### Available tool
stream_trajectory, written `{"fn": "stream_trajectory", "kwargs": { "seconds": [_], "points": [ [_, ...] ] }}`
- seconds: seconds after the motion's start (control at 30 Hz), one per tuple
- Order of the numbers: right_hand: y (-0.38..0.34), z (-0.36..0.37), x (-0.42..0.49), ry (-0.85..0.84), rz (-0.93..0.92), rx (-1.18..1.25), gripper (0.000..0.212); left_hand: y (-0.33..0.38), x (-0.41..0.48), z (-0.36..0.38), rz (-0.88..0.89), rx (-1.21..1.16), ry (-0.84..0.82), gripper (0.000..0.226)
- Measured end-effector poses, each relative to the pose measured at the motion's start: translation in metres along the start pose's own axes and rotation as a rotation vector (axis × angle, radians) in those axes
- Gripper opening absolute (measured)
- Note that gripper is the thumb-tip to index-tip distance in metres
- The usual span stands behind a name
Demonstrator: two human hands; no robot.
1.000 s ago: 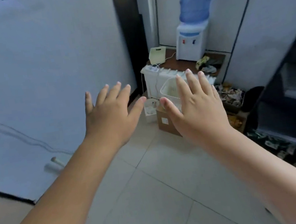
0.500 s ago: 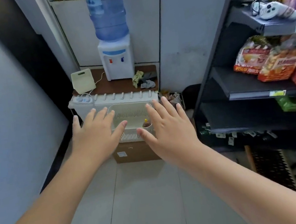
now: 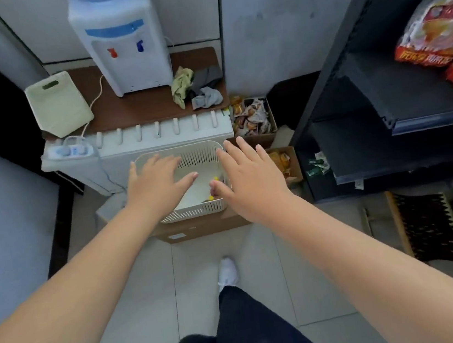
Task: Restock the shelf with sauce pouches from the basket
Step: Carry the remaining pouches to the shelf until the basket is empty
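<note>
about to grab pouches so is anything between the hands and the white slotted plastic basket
Nothing visible. The white slotted plastic basket has no lid; the left hand and right hand hover open over it. Inside, yellow-capped items sit partly behind the right hand.

Both bare arms are stretched out forward and down, palms facing down. The left hand (image 3: 158,184) has its fingers straight and close together with the thumb poking out to the right. The right hand (image 3: 249,179) is the same deal, fingers spread a bit, thumb pointing left. Neither is holding anything.
</note>
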State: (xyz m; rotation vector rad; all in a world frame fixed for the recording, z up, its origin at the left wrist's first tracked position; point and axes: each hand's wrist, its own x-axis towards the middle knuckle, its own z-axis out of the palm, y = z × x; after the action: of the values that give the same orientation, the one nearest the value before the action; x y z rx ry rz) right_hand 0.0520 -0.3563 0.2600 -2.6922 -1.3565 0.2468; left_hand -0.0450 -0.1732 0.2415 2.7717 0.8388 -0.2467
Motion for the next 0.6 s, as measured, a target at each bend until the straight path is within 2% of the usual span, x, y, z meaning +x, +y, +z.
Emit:
{"fn": "stream_trajectory", "kwargs": {
  "seconds": [0.13, 0.23, 0.33, 0.43, 0.6],
  "points": [
    [0.009, 0.043, 0.057, 0.02, -0.117, -0.133, 0.066, -0.005, 0.068, 0.04, -0.009, -0.136, -0.017, 0.071],
    [0.021, 0.084, 0.096, -0.006, -0.096, -0.148, 0.064, -0.017, 0.106, 0.077, -0.036, -0.155, -0.036, 0.067],
    [0.037, 0.135, 0.128, -0.033, -0.035, -0.129, 0.062, -0.03, 0.137, 0.13, -0.027, -0.134, -0.165, 0.069],
    [0.05, 0.192, 0.156, -0.139, -0.029, -0.104, 0.063, -0.045, 0.162, 0.189, 0.016, -0.09, -0.302, 0.068],
    [0.054, 0.28, 0.193, -0.32, -0.13, -0.122, 0.071, -0.055, 0.194, 0.268, -0.022, -0.039, -0.522, 0.057]
  ]
}}
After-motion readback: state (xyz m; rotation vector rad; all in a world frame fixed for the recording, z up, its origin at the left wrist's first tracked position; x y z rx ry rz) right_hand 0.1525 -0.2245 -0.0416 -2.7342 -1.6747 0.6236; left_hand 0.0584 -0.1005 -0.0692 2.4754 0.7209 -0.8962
